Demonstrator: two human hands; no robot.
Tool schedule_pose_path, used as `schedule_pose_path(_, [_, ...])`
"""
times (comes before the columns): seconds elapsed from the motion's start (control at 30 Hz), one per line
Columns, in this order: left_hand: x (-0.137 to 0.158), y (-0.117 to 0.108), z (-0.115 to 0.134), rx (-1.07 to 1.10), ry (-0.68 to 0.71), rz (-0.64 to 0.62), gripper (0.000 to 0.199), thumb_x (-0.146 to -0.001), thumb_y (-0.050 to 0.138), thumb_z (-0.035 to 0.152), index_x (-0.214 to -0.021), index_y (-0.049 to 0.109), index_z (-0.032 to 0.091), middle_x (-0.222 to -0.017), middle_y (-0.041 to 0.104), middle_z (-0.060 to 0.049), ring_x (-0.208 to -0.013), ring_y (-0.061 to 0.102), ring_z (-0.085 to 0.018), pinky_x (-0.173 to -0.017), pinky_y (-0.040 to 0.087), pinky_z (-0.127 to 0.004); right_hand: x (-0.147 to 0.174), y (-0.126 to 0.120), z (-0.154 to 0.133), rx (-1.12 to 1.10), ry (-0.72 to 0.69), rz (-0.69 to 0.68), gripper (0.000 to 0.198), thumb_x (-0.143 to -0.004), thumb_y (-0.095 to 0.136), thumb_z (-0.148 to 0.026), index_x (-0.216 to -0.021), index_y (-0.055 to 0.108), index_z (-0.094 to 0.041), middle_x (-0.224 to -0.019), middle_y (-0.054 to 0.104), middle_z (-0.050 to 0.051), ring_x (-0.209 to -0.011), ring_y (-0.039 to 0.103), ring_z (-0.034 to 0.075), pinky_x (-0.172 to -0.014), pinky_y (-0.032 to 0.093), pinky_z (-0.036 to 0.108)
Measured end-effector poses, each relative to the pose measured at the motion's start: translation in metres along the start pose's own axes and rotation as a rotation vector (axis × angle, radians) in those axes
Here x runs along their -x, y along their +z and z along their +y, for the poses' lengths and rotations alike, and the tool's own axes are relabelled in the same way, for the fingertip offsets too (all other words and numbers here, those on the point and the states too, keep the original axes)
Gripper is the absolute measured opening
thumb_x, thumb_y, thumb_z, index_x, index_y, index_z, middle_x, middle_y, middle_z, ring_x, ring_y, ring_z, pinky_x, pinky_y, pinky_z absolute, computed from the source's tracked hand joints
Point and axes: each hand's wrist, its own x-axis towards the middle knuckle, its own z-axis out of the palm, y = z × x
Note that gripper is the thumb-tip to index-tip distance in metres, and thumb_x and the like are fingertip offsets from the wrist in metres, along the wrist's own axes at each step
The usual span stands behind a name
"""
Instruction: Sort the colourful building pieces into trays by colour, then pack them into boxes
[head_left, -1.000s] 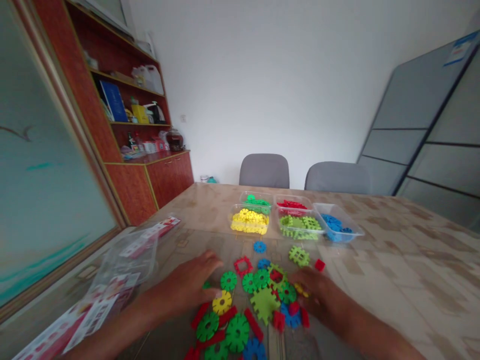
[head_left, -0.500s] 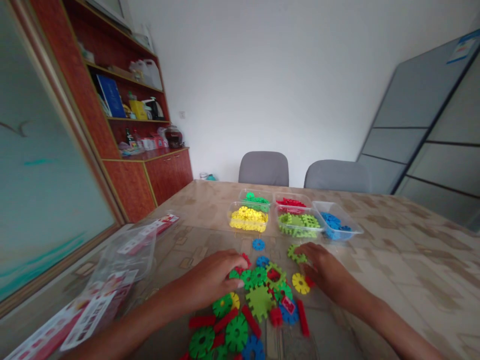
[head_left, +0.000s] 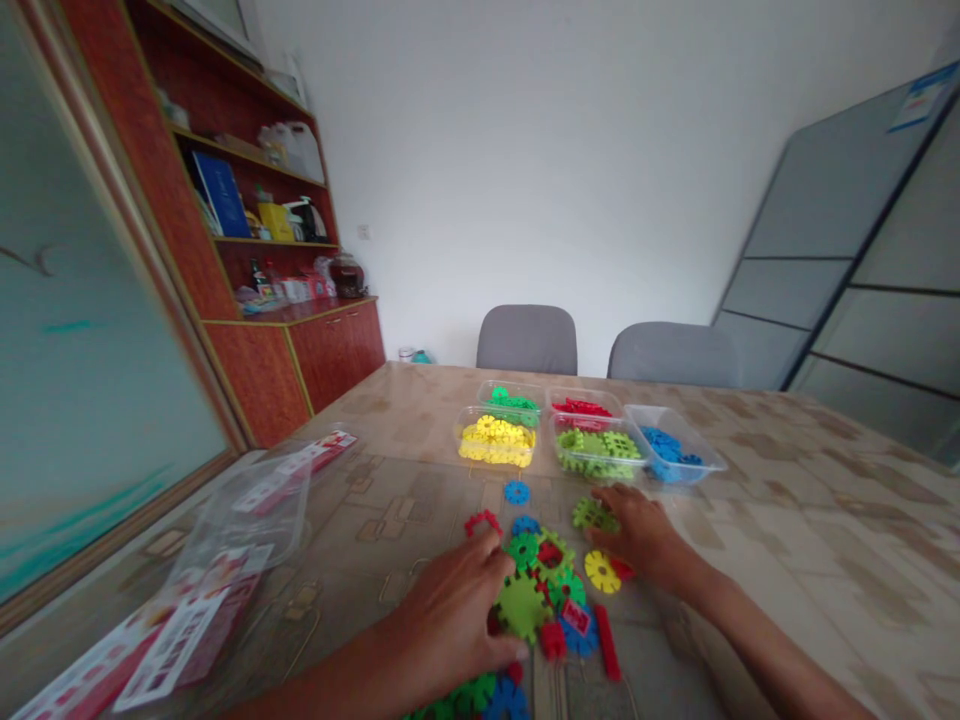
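My left hand (head_left: pixel 461 605) reaches over the pile of plastic building pieces, thumb and fingers apart, covering several of them. By its fingers are a light green square piece (head_left: pixel 523 606) and a green notched disc (head_left: pixel 523 549). A red toothed piece (head_left: pixel 482 522) lies just beyond the fingertips. My right hand (head_left: pixel 637 525) has its fingers closed on the edge of a light green toothed piece (head_left: pixel 591 514). Beneath that hand, a yellow notched disc (head_left: pixel 602 571) rests beside a partly hidden red piece (head_left: pixel 622 568). A red stick (head_left: pixel 607 643) lies closer to me.
Clear tubs of sorted pieces stand farther back: yellow (head_left: pixel 495 441), light green (head_left: pixel 598 450), blue (head_left: pixel 673 448), green (head_left: pixel 511 405) and red (head_left: pixel 583 411). A clear plastic lid (head_left: pixel 262 510) and printed cards (head_left: pixel 196 620) lie at left. Two grey chairs (head_left: pixel 526 338) stand behind the table.
My left hand has moved right and toward me, over the middle of the pile, uncovering the red toothed piece. My right hand stays by the light green piece, which has shifted slightly.
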Motion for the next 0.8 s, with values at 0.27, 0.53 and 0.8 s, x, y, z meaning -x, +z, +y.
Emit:
schedule_pose_path(0.27, [0.000,0.007,-0.002,0.139,-0.017,0.048,0.039,-0.066,0.073,0.023,-0.098,0.051,0.020,-0.097,0.060,-0.002,-0.086,0.056,-0.020,-0.068,0.038,-0.025,0.015,-0.003,-0.036,-0.156,-0.184,0.010,0.045,-0.077,0.063,-0.036,-0.116,0.062,-0.014,-0.103,0.064,0.014,-0.096,0.057,0.030,-0.081,0.044,0.040])
schedule_pose_path(0.53, [-0.004,0.006,-0.010,0.350,0.020,0.055,0.023,-0.067,0.056,0.009,-0.087,0.053,0.021,-0.082,0.057,0.004,-0.073,0.052,-0.014,-0.063,0.034,-0.022,0.024,0.011,-0.045,-0.358,-0.246,-0.056,0.039,-0.083,0.058,-0.039,-0.114,0.062,-0.015,-0.099,0.066,0.011,-0.090,0.060,0.027,-0.078,0.044,0.037])
schedule_pose_path(0.8, [-0.007,-0.005,-0.017,0.478,0.048,-0.004,0.023,-0.073,0.053,0.010,-0.094,0.057,0.019,-0.078,0.057,0.003,-0.074,0.055,-0.014,-0.064,0.038,-0.022,0.018,-0.002,-0.036,-0.720,-0.288,-0.176,0.022,-0.079,0.064,-0.034,-0.093,0.065,-0.018,-0.088,0.069,0.004,-0.080,0.063,0.022,-0.067,0.045,0.028])
